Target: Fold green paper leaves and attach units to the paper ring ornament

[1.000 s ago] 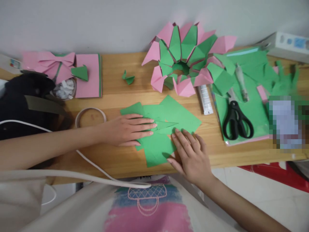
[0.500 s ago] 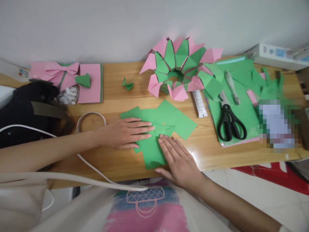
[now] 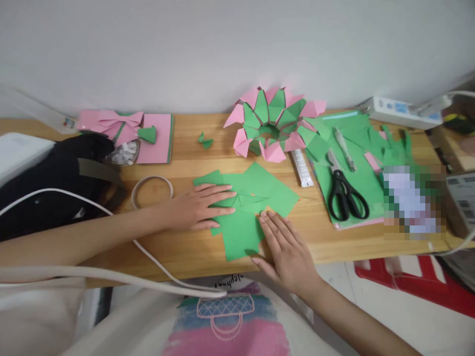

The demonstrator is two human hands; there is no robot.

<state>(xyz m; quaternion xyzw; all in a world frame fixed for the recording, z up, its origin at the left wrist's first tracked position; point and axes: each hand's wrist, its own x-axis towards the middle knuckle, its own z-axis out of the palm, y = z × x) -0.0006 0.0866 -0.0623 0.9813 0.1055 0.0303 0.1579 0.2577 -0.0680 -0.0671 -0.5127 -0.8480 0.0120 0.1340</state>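
Note:
My left hand [image 3: 202,206] lies flat with fingers outstretched, pressing on the left part of several overlapping green paper pieces [image 3: 241,235]. On top of them, by those fingertips, is a thin folded green strip [image 3: 250,202] that tapers to a point at the right. My right hand [image 3: 285,247] is open, its fingers extended together at the right edge of the green paper; whether the fingertips touch it I cannot tell. Neither hand grasps anything. Behind them stands a ring-shaped pink and green folded paper flower [image 3: 276,106], with a white tube [image 3: 302,170] beside it.
Black-handled scissors [image 3: 345,195] and a pen-like cutter [image 3: 345,148] rest on green sheets at right. A roll of tape [image 3: 152,180], a black bag [image 3: 55,173], a pink paper stack [image 3: 158,148] and a small green folded piece [image 3: 205,141] are further left. A white cable [image 3: 156,262] crosses the front.
My right hand has slid right, away from the folded strip, to the paper's edge. My left hand stays on the paper. The camera view has tilted up slightly.

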